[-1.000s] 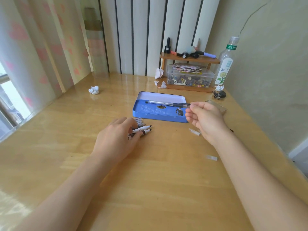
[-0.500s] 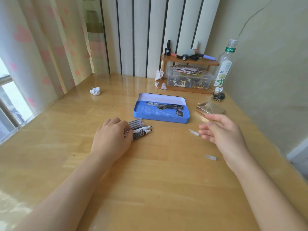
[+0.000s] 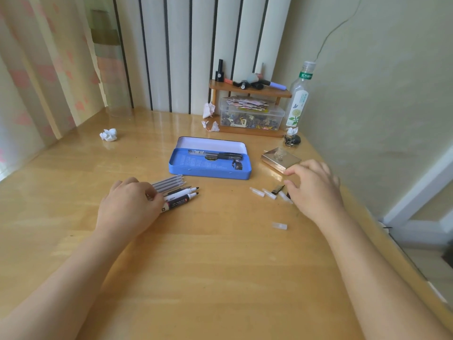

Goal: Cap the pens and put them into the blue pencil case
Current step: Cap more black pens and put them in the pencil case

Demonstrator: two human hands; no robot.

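Note:
The open blue pencil case (image 3: 208,171) lies mid-table with one capped black pen (image 3: 215,155) inside. In front of it, to the left, lies a bunch of uncapped pens and markers (image 3: 179,192); my left hand (image 3: 128,209) rests palm-down on their near ends. Several clear caps (image 3: 268,193) and a dark cap (image 3: 277,189) lie on the wood to the right. My right hand (image 3: 316,190) hovers over those caps with fingers curled down and apart, holding nothing I can see. One more clear cap (image 3: 279,226) lies alone, nearer me.
A small metal box (image 3: 280,159) sits right of the case. At the back stand a wooden shelf (image 3: 250,90), a clear bin of clips (image 3: 250,116), a plastic bottle (image 3: 299,96) and crumpled paper (image 3: 108,134). The table edge runs close on the right.
My right hand let go of the capped pen in the case, drew back to the right and came down over the loose caps. My left hand stayed on the pens.

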